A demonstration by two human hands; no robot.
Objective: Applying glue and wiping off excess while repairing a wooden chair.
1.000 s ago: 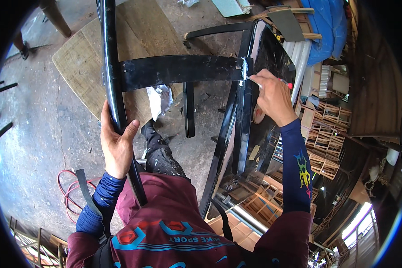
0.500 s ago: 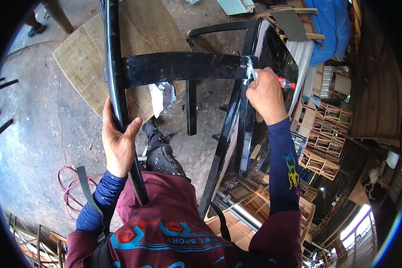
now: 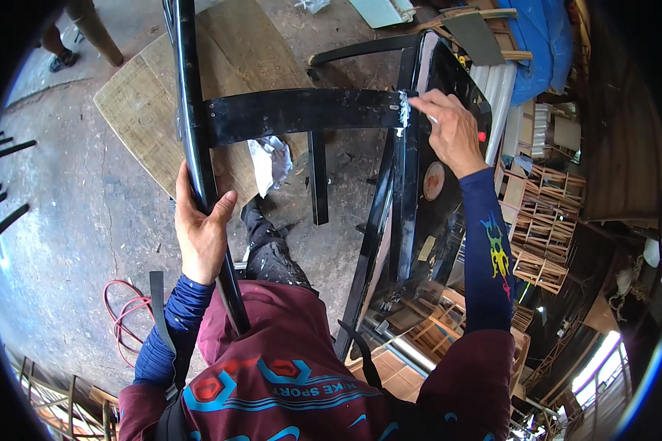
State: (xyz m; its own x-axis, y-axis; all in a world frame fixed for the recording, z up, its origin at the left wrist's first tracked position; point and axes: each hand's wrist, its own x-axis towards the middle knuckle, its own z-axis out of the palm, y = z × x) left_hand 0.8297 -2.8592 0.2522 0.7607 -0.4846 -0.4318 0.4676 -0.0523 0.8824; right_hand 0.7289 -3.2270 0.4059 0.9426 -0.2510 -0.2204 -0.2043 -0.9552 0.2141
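Observation:
A black wooden chair frame [image 3: 301,110] stands in front of me, its curved slat running across between two posts. My left hand [image 3: 202,231] is wrapped round the rounded left post, whose lower end rests against my shirt. White paste [image 3: 404,110] is smeared over the joint at the slat's right end. My right hand [image 3: 454,132] is just right of that joint, index finger stretched to the paste's edge. The other fingers are curled round a slim bottle [image 3: 482,137]; its red end shows past the hand and a whitish tip shows between the fingers. Its middle is hidden.
A wooden board [image 3: 136,103] lies on the floor behind the frame, with crumpled white paper [image 3: 271,162] by its edge. A black panel [image 3: 449,88] stands at right. A red hose [image 3: 125,316] coils at lower left. Another person's legs [image 3: 88,29] show at far left.
My right hand has drawn slightly right and off the joint, and its index finger has straightened. More of the white paste shows. My left hand keeps its grip on the post.

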